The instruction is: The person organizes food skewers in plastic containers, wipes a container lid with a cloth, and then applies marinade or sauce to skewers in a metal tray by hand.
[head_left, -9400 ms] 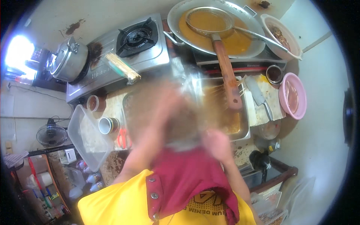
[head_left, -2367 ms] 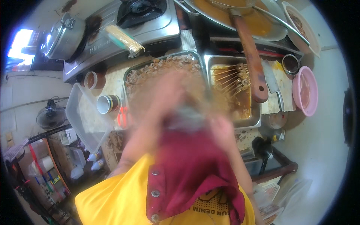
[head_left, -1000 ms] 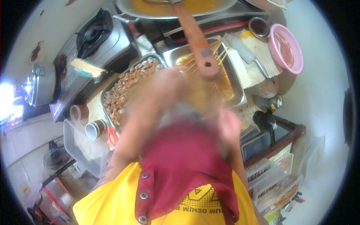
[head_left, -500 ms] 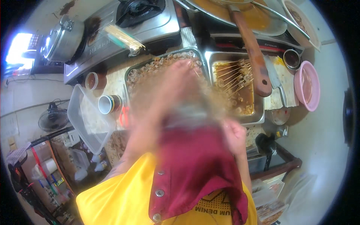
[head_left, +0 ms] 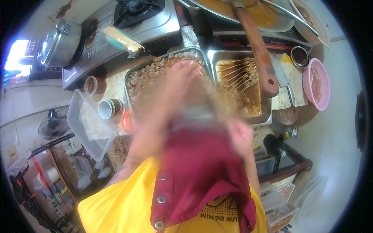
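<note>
Your left hand (head_left: 182, 75) reaches out over the rectangular metal tray of small pale rolled pieces (head_left: 155, 73), its fingers lying on or just above the heap near the tray's right end; the hand is blurred, so you cannot tell whether those fingers are spread or pinching a piece. Your right hand (head_left: 241, 136) sits lower and closer to your body, just below the near edge of the second steel tray of skewered pieces in brown sauce (head_left: 243, 87); it looks loosely curled, but the blur hides whether it grips anything. The two trays stand side by side, touching, on the desk (head_left: 112, 83), with the skewer tray to the right. A long brown wooden handle (head_left: 256, 50) slants across the skewer tray's far right corner from the wide metal pan of orange-brown sauce (head_left: 252, 15) above it. To the left of the first tray stand a small white cup (head_left: 107, 108) and a brown-rimmed round container (head_left: 93, 84), and a clear plastic box (head_left: 87, 126) lies nearer the desk's left edge. Behind the trays a steel gas stove (head_left: 128, 27) carries a bundle of thin bamboo sticks (head_left: 122, 39), with a metal kettle (head_left: 60, 42) at its left. A pink plastic bowl (head_left: 316, 83) rests well to the right. A dark red cloth (head_left: 202, 174) hangs over your yellow shirt.
</note>
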`<state>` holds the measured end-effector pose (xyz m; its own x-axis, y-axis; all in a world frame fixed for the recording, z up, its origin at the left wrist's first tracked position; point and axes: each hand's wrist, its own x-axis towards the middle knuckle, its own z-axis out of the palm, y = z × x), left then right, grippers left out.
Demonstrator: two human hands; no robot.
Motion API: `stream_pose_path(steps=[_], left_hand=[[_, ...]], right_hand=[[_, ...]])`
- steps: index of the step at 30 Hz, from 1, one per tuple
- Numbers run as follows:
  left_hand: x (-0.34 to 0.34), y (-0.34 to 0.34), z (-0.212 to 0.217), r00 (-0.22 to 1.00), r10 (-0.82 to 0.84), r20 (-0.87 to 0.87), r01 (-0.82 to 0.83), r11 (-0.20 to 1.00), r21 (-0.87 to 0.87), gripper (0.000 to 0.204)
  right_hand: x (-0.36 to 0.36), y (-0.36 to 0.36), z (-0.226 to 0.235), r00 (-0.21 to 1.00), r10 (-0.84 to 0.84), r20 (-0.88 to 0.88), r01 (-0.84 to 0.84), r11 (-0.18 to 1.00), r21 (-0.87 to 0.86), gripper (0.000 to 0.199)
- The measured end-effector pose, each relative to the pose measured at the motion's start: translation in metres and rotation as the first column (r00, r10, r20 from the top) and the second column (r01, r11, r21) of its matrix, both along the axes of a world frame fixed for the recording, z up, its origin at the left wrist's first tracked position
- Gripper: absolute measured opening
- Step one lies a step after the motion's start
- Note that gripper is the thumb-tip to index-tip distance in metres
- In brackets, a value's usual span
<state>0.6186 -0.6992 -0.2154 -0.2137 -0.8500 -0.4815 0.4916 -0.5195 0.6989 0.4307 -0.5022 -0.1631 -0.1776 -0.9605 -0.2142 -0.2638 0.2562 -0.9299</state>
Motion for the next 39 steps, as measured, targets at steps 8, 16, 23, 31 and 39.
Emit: stream_pose_path(steps=[8, 16, 23, 31, 39], left_hand=[[0.001, 0.004, -0.004, 0.996, -0.019, 0.086, 0.027, 0.995, -0.093, 0.008], [0.0, 0.01, 0.009, 0.993, -0.068, 0.098, 0.071, 0.997, -0.03, 0.007], [0.009, 0.007, -0.005, 0.969, -0.164, 0.186, 0.167, 0.986, 0.002, 0.014], [0.002, 0.009, 0.009, 0.978, -0.165, 0.126, 0.153, 0.983, 0.097, 0.012], [0.01, -0.022, -0.03, 0.828, -0.257, 0.498, 0.404, 0.889, -0.214, 0.012]], right_hand=[[0.002, -0.001, -0.002, 0.999, 0.01, 0.042, -0.009, 1.0, -0.014, 0.018], [0.003, -0.004, 0.0, 0.999, 0.036, -0.023, -0.037, 0.999, -0.031, 0.018], [0.007, -0.005, -0.005, 0.999, 0.032, -0.024, -0.034, 0.998, -0.059, 0.017], [0.007, -0.011, -0.02, 0.986, 0.074, -0.15, -0.083, 0.995, -0.051, 0.018], [-0.005, -0.024, -0.024, 0.997, 0.067, 0.05, -0.066, 0.998, -0.018, 0.02]])
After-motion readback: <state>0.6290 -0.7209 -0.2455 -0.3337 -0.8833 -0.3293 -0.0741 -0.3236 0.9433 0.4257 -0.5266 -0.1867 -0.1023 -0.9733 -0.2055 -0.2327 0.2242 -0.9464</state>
